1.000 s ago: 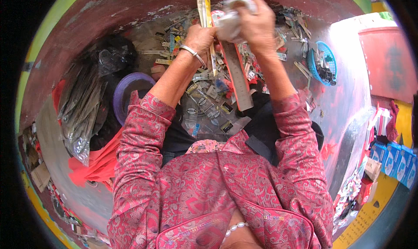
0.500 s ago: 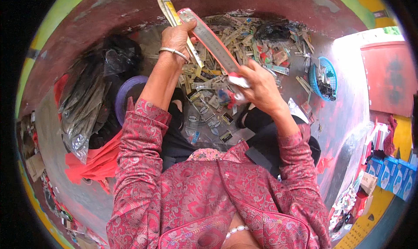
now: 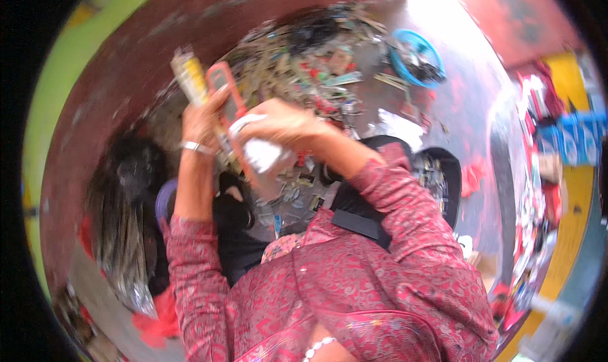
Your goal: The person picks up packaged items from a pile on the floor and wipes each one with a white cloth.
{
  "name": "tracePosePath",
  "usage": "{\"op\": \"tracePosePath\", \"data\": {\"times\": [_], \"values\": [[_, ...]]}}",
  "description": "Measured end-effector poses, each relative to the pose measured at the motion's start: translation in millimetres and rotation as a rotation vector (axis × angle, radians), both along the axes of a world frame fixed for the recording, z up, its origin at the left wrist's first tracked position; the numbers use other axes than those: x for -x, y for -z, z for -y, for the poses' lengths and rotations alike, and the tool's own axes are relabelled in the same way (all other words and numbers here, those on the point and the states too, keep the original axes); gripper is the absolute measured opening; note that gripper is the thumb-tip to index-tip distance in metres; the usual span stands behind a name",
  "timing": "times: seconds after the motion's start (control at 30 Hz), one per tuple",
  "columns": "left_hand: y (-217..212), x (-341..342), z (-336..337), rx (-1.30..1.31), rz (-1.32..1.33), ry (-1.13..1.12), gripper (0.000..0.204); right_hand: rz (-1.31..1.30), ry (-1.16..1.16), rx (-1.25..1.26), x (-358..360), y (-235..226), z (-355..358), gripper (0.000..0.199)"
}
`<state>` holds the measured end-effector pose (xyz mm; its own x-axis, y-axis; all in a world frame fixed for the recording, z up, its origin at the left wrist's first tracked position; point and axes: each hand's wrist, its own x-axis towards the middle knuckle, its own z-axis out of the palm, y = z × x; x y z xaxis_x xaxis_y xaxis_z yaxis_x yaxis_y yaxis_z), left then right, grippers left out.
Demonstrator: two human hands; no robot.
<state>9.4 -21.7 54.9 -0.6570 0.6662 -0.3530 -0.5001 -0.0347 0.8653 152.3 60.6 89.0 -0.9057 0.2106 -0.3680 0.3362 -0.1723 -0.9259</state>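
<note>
My left hand point(image 3: 201, 121) is closed round a bundle of long, flat yellow-and-white packs point(image 3: 190, 74). Its thumb also presses on a long flat strip with a red edge and a greyish face point(image 3: 220, 77). My right hand point(image 3: 278, 123) is closed on a crumpled white wad point(image 3: 263, 154), which looks like cloth or tissue, and holds it against the red-edged strip. The strip's lower part passes behind the wad and is smeared by motion. Both hands are in front of me above the floor, close together.
A heap of loose flat packaging point(image 3: 272, 61) covers the floor ahead. Beyond my right knee stands a blue basket point(image 3: 394, 61) holding dark pieces. Black plastic bags point(image 3: 120, 216) and a red cloth point(image 3: 155, 321) lie at left; blue boxes point(image 3: 573, 143) stand at far right.
The view has swung to the right. My right hand has slid up along the red-edged strip with the white wad, closer to my left hand, which keeps its hold.
</note>
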Motion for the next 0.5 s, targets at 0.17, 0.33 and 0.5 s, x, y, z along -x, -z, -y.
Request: {"op": "tracePosePath", "data": {"times": [0.17, 0.33, 0.5], "values": [[-10, -3, -8, -0.133, 0.154, 0.294, 0.038, -0.115, 0.296, 0.228, 0, 9, -11, 0.011], [-6, -29, -3, -0.099, 0.157, 0.38, 0.032, -0.083, 0.396, 0.146, 1, 24, -13, 0.015], [2, -21, 0, -0.133, 0.22, 0.434, 0.03, -0.031, 0.237, -0.019, -11, 14, -8, 0.023]]}}
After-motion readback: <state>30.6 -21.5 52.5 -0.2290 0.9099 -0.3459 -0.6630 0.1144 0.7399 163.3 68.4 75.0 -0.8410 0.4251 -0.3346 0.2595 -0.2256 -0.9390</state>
